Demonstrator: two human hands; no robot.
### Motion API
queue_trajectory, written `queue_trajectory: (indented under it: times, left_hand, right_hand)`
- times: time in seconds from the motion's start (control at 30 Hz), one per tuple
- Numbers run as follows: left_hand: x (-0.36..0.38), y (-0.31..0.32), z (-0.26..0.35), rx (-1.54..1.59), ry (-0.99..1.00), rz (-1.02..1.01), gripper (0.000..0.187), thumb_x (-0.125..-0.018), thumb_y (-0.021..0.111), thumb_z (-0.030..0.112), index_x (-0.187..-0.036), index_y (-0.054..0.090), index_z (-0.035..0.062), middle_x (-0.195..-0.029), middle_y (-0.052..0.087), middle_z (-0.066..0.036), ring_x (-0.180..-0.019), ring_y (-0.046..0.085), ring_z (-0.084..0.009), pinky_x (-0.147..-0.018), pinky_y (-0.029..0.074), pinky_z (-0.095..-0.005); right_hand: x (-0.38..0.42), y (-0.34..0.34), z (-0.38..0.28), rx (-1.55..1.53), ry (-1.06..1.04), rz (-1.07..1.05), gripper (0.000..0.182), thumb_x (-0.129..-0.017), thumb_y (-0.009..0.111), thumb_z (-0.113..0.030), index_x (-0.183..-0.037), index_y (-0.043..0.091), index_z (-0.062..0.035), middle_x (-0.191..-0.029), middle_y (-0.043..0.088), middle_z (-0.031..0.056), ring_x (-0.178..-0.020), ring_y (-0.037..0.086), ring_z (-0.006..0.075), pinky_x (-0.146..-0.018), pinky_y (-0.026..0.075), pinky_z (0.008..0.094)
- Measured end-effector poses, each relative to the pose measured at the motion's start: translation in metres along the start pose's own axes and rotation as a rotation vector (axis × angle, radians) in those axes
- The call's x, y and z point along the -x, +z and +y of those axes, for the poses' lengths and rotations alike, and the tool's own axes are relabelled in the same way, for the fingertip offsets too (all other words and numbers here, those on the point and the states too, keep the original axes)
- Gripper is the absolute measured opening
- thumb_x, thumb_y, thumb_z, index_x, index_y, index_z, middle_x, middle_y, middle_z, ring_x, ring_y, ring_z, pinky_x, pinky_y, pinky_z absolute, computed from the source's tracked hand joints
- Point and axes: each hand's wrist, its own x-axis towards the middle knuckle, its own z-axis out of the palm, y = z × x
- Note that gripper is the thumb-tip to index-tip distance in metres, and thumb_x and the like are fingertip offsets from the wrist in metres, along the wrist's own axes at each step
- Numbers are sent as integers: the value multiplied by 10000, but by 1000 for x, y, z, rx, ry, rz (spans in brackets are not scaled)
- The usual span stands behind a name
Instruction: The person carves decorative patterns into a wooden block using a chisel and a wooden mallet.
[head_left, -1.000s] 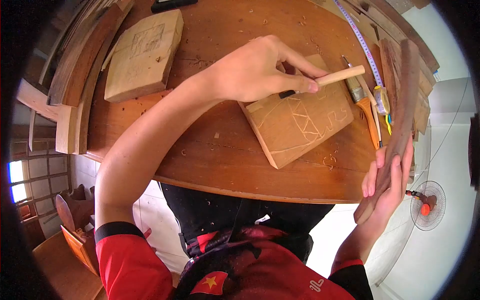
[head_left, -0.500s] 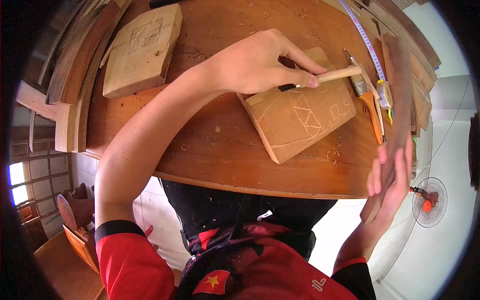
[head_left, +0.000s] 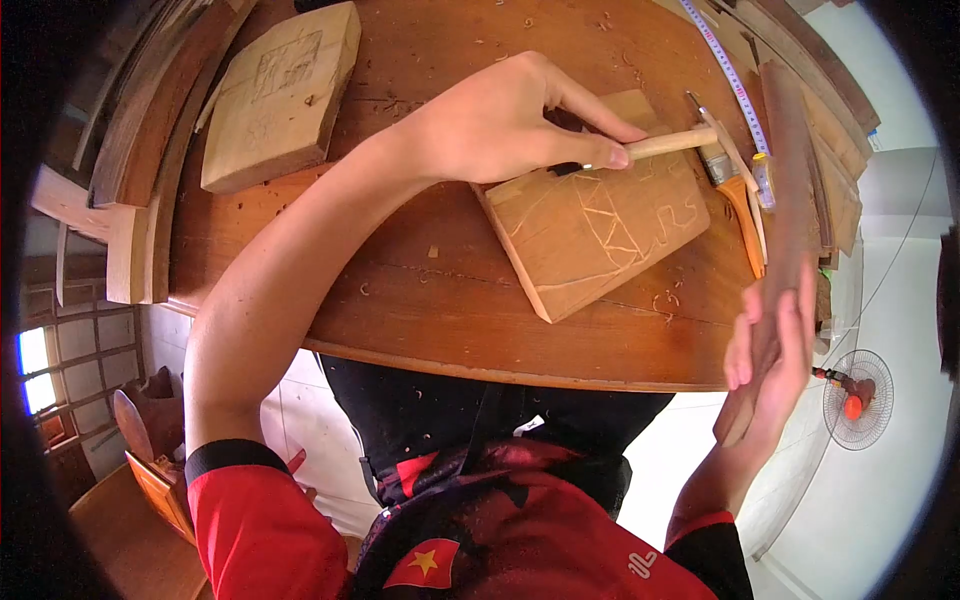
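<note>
My left hand [head_left: 510, 125] is closed around a carving tool with a pale wooden handle [head_left: 672, 143]; its working end is mostly hidden by my fingers. The tool lies low over a carved wooden board [head_left: 590, 250] with grooved lines, including a zigzag band and a curly outline. On the right, my right hand [head_left: 770, 340] grips a long brown wooden stick [head_left: 785, 200], upright in view and blurred by motion. The stick's upper part stands to the right of the tool's handle end, apart from it.
Beyond the board lie a brush with an orange handle [head_left: 742, 215], a thin pale-handled tool [head_left: 735, 160] and a tape measure [head_left: 728, 75]. A thick wooden block [head_left: 280, 100] sits at the upper left. Wood strips [head_left: 165, 110] line the table's left side; shavings dot the tabletop [head_left: 400, 290].
My right hand and the stick have shifted slightly left, the stick's top now more sharply seen. My left hand and the carving tool have moved only slightly left and up.
</note>
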Motion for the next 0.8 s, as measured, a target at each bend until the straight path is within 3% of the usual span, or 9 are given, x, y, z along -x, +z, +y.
queue_trajectory:
  times: [0.03, 0.17, 0.27, 0.4, 0.43, 0.53, 0.57, 0.67, 0.8]
  left_hand:
    - [1, 1, -2, 11, 2, 9, 363, -915, 785, 268, -1202, 759, 47, -1010, 789, -94, -887, 670, -96, -842, 527, -269]
    - [-1, 0, -5, 32, 42, -5, 354, -917, 781, 251, -1198, 759, 37, -1006, 788, -90, -893, 672, -100, -841, 524, -266]
    - [0, -1, -7, 34, 70, -7, 343, -919, 777, 239, -1191, 761, 31, -1009, 788, -87, -906, 677, -102, -845, 523, -266]
    - [0, -2, -8, 33, 86, -36, 326, -922, 772, 217, -1184, 761, 23, -1016, 788, -82, -930, 686, -109, -858, 524, -267]
    - [-1, -3, -7, 44, 88, -36, 329, -923, 771, 214, -1188, 758, 18, -1019, 787, -83, -935, 688, -111, -863, 525, -269]
    - [2, -3, -9, 82, 86, -32, 338, -928, 767, 206, -1200, 748, 7, -1026, 785, -87, -947, 692, -117, -875, 529, -277]
    - [1, -3, -11, 91, 92, -37, 341, -930, 765, 205, -1204, 745, 3, -1028, 785, -88, -948, 693, -120, -876, 531, -279]
    - [-1, -6, -8, 96, 86, -68, 351, -931, 763, 201, -1216, 737, -2, -1030, 783, -94, -949, 696, -126, -880, 535, -286]
    - [3, -7, -6, 137, 47, -93, 356, -926, 765, 188, -1227, 732, 1, -1041, 781, -100, -965, 702, -133, -890, 536, -289]
  right_hand:
    - [-8, -11, 5, -148, -79, -128, 574, -1071, 482, -212, -1610, 319, -97, -879, 557, 111, -429, 415, 79, -375, 328, 201]
    - [0, -7, 6, 130, 133, -282, 546, -1093, 418, -222, -1610, 299, -93, -887, 521, 95, -418, 409, 76, -355, 349, 207]
    - [-2, -8, 7, -142, -32, -155, 563, -1073, 466, -201, -1606, 318, -92, -893, 545, 104, -436, 420, 71, -375, 343, 194]
    - [2, -5, 2, 150, 135, -281, 549, -1085, 440, -215, -1603, 304, -95, -883, 533, 99, -413, 406, 79, -348, 339, 208]
    - [2, -6, 2, 83, 110, -171, 551, -1078, 458, -213, -1599, 319, -99, -873, 537, 99, -417, 401, 83, -350, 328, 206]
    - [-5, -2, -1, -228, -124, -162, 558, -1044, 523, -193, -1578, 388, -99, -878, 579, 121, -436, 413, 82, -379, 313, 197]
    - [3, 6, 1, -56, -83, 59, 559, -1044, 521, -184, -1581, 387, -109, -885, 581, 121, -423, 405, 86, -376, 319, 204]
    - [7, -6, 0, 120, 129, -215, 556, -1057, 507, -205, -1584, 356, -112, -882, 572, 123, -403, 403, 94, -353, 313, 218]
    - [-4, -11, -1, -233, -121, -87, 530, -1065, 474, -190, -1579, 379, -99, -866, 571, 124, -373, 366, 84, -330, 310, 210]
